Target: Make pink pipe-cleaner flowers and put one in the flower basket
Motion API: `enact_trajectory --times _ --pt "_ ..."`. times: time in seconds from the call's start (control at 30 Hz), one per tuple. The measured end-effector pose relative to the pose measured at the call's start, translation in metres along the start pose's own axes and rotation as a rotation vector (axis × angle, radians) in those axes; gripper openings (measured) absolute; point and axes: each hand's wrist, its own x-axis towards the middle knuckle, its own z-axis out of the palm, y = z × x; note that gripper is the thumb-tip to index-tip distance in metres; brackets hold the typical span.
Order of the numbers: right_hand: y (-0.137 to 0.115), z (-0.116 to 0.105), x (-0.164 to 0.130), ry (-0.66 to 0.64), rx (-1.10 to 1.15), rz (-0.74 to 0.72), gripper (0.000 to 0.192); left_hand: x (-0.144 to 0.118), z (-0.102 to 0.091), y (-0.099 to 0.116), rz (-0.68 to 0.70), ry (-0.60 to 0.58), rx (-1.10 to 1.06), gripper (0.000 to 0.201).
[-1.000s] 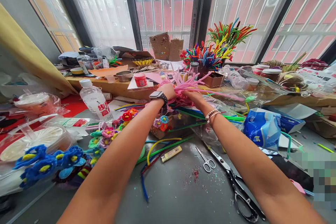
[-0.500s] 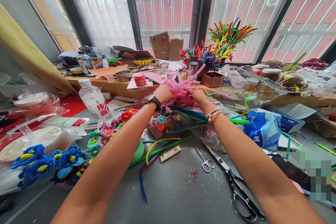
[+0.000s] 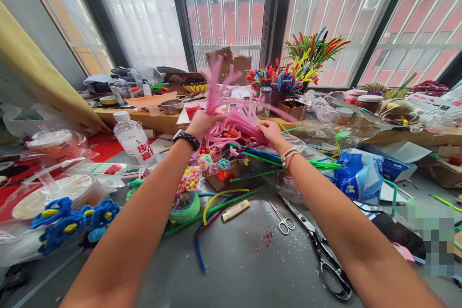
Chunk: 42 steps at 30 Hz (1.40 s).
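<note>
My left hand (image 3: 202, 124) is closed around a bunch of pink pipe cleaners (image 3: 215, 89), which stick up above the fist and look blurred. To its right, my right hand (image 3: 271, 134) pinches the end of a second pink bundle (image 3: 243, 125) that fans out between the two hands. Beneath lie green pipe cleaners (image 3: 321, 164), along with small pipe-cleaner flowers (image 3: 223, 168) in several colours. Some of the pile is hidden behind my hands and forearms.
Nearer to me lie small scissors (image 3: 284, 221), large black-handled shears (image 3: 330, 262) and a pale yellow stick (image 3: 235, 211). A water bottle (image 3: 133, 139) and blue flowers (image 3: 72, 224) are at the left. On the right rests a blue packet (image 3: 361, 173). Behind stands a cluttered ledge (image 3: 169, 122).
My left hand has moved left, away from my right hand, and lifted part of the pink pipe cleaners upright. My right hand has stayed near its place with the other pink bundle.
</note>
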Motion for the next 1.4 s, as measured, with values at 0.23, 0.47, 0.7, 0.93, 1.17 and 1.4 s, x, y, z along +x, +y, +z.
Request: enact_trajectory --times 0.23,0.47,0.7,0.93,1.17,1.4 --pt "0.004 0.007 -0.052 0.059 -0.324 -0.132 0.021 -0.005 -0.022 0.037 -0.066 0.122 -0.956 0.026" --pt "0.024 0.021 -0.033 0.046 -0.359 -0.212 0.036 -0.028 -0.013 0.041 -0.061 0.025 -1.247 0.039" --pt "0.017 -0.013 -0.069 0.12 -0.185 -0.377 0.034 -0.061 0.012 0.03 -0.15 0.05 -1.551 0.042" --pt "0.002 -0.007 -0.146 -0.311 0.646 -0.279 0.046 -0.087 0.056 0.041 -0.305 0.083 -1.596 0.036" --pt "-0.003 -0.012 -0.146 -0.048 1.214 0.086 0.028 -0.109 0.105 0.027 -0.547 0.035 -1.231 0.026" --pt "0.01 -0.023 -0.132 0.158 1.262 0.18 0.015 -0.117 0.12 0.017 -0.574 -0.128 -1.233 0.028"
